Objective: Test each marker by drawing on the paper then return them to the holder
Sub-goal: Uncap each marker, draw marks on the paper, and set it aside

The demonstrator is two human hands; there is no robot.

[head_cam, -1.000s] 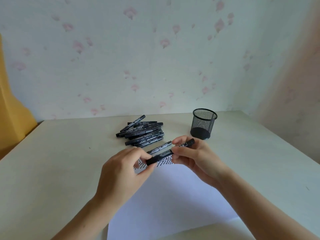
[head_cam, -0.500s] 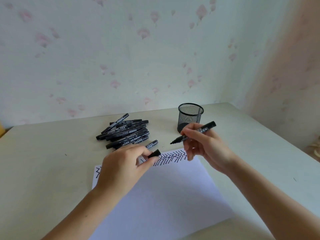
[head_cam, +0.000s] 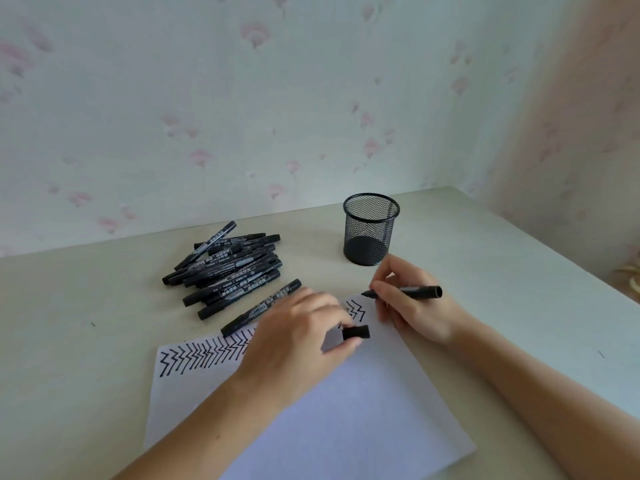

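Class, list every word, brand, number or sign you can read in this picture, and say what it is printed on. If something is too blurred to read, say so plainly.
No text can be read with confidence.
Pile of markers: white label print on the barrels, too small and blurred to read.
Single marker by the paper: white label print, also blurred.
Paper: only hand-drawn black zigzag marks, no words.
Mesh holder: no label visible.

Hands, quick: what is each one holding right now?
Left hand: closed, pinching the marker cap above the paper.
Right hand: closed on the uncapped marker, tip at the paper's far edge.
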